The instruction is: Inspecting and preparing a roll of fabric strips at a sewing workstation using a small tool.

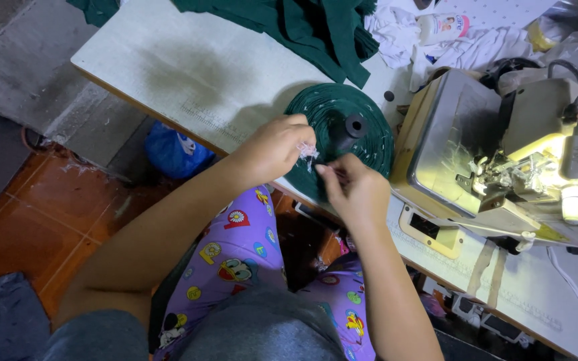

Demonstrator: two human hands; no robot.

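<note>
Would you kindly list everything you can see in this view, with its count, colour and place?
roll of tape: one, dark green with a black core, on the table under both hands
tuft of thread: one, whitish, pinched between the hands
green fabric: one pile, dark green, far side of the table
white cloth: one heap, beside the green fabric
sewing machine: one, cream, on the right, its lamp lit
table: one, off-white
bag: one, blue, on the floor under the table edge
left hand: on the roll, fingers at the tuft
right hand: fingers pinching the tuft
</note>
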